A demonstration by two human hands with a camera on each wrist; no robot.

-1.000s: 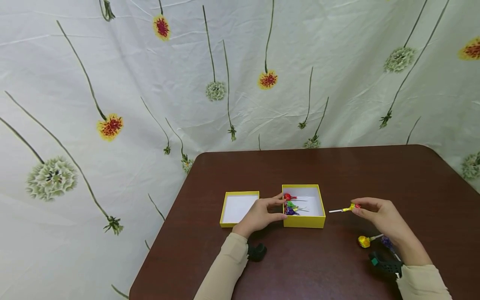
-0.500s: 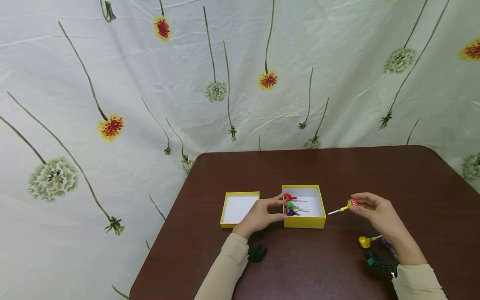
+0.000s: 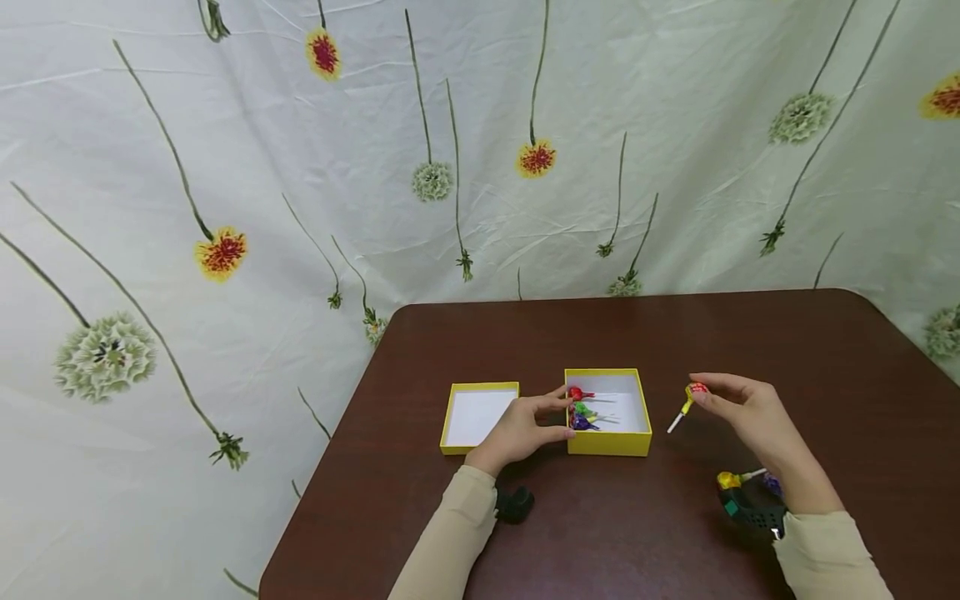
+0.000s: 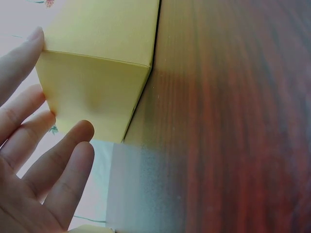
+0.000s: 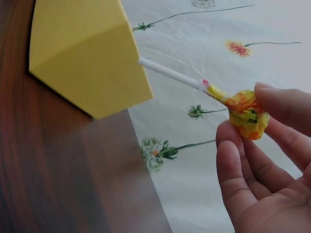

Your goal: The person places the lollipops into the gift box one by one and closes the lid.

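**Light pinch on the held lollipop (image 5: 249,121), right of the yellow box (image 3: 607,445)**

Starting nearest: beware of the yellow-wrapped lollipop (image 3: 727,480) and the partly hidden purple lollipop (image 3: 772,483), both lying toward the right edge of the worktop (image 3: 525,333), just by the black wrist device (image 3: 750,510). Better, perhaps, to raise the right wrist there, so as not to push them. A little farther, right hand (image 3: 750,408) in a narrow pinch on the wrapped head, stick left free. For good carrying close to the box, advisable to squeeze only gently and to hold the stick above the rim. At the box's left rim, left hand (image 3: 521,433) with fingers spread wide, nearly straight, touching; sensible to press softly, against sliding.

As for the held lollipop: in the air over the worktop's right half, between box and right edge, apart from the box. Nearest, a thin white stick, slanting down to the left; then a twisted yellow neck; then a round head, yellow and orange with red, print too small to read. Well beyond, the worktop's far edge, and a flowered cloth (image 3: 480,208) behind.
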